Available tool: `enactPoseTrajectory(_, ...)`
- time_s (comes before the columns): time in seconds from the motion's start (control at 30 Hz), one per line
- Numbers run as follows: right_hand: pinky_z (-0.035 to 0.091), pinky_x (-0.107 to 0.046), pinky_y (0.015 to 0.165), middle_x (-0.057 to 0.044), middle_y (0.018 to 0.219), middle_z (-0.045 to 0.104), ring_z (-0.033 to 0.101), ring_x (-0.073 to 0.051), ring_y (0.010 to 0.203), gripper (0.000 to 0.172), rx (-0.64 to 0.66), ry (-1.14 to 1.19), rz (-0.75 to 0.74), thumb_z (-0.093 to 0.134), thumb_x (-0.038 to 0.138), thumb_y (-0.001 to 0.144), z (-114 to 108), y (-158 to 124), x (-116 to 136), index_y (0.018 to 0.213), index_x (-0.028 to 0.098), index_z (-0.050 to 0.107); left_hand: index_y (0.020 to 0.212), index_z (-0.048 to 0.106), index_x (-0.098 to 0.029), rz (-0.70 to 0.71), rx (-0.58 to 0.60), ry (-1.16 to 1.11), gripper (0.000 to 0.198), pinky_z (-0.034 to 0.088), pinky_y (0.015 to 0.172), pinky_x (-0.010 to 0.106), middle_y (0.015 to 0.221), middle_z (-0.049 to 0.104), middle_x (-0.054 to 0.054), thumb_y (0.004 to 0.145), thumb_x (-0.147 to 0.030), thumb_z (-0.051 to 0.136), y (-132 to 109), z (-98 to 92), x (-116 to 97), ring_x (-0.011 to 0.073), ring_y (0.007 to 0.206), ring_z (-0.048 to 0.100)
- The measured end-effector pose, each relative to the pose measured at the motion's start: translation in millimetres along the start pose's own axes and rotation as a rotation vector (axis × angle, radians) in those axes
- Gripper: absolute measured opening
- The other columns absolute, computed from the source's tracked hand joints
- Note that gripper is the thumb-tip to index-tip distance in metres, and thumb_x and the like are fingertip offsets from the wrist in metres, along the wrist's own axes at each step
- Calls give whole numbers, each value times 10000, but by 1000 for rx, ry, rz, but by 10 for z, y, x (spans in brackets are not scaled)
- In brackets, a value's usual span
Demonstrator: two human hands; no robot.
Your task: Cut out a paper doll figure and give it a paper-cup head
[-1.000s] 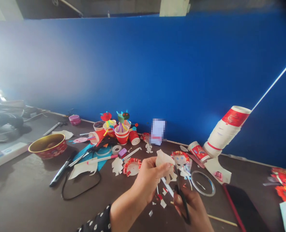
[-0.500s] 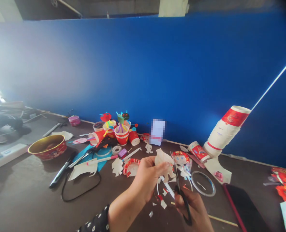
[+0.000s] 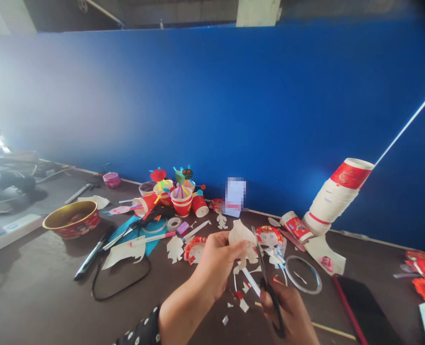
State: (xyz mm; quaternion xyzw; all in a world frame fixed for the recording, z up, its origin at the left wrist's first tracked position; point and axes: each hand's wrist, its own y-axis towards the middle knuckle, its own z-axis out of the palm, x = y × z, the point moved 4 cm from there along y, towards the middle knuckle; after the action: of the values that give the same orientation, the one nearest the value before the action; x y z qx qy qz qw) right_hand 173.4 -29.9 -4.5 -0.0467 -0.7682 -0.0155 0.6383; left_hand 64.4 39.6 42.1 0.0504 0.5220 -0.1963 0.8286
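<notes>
My left hand point(image 3: 215, 266) pinches a cream paper cutout point(image 3: 241, 234) of a figure, with its thumb and fingers covering the lower part. The black-handled scissors point(image 3: 264, 268) are in my right hand point(image 3: 286, 314), their open blades reaching up along the cutout's right edge. Small paper scraps point(image 3: 244, 305) lie on the dark table point(image 3: 43, 273) below my hands. A paper doll face with a red headdress point(image 3: 269, 237) lies just beyond the blades.
Red paper cups with pipe-cleaner decorations point(image 3: 181, 201) stand by the blue wall point(image 3: 212, 96). A tilted stack of paper cups point(image 3: 336, 203) leans at right. Nearby lie a red bowl point(image 3: 71, 219), a clear plastic ring point(image 3: 303, 274), a black phone point(image 3: 365, 306) and a black marker point(image 3: 92, 256).
My left hand and the paper cutout have shifted slightly left, and the scissors tips have moved left with them.
</notes>
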Motion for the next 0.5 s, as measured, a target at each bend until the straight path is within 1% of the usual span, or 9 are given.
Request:
enactPoseTrajectory(0.1, 229, -209, 420, 57, 467, 310, 245, -90, 459, 502, 16, -68, -31, 476, 662, 633, -27, 25, 2, 501, 182, 416, 622, 641, -102, 13, -8, 9, 136, 381, 474, 213, 525, 607, 35, 575, -226, 668, 8, -16, -23, 101, 456, 522)
enactPoseTrajectory(0.23, 248, -205, 410, 57, 452, 317, 255, -87, 448, 457, 6, -107, -19, 542, 597, 620, -48, 32, -16, 469, 179, 436, 587, 627, -102, 30, 7, 22, 139, 355, 446, 209, 485, 579, 19, 581, -235, 667, 14, -36, -54, 87, 420, 487)
enactPoseTrajectory(0.37, 248, -209, 407, 56, 445, 318, 248, -87, 446, 430, -64, -85, -32, 560, 557, 631, -47, 9, -28, 461, 179, 446, 575, 626, -98, 39, 37, 28, 131, 362, 469, 220, 514, 596, 36, 587, -224, 658, 17, -51, -78, 85, 429, 486)
enactPoseTrajectory(0.5, 234, -219, 418, 55, 455, 313, 249, -89, 453, 424, -94, -87, -24, 560, 548, 628, -31, -11, -21, 464, 181, 425, 573, 625, -102, 51, 44, 62, 100, 338, 464, 214, 506, 591, 30, 601, -197, 638, 29, -66, -88, 81, 432, 471)
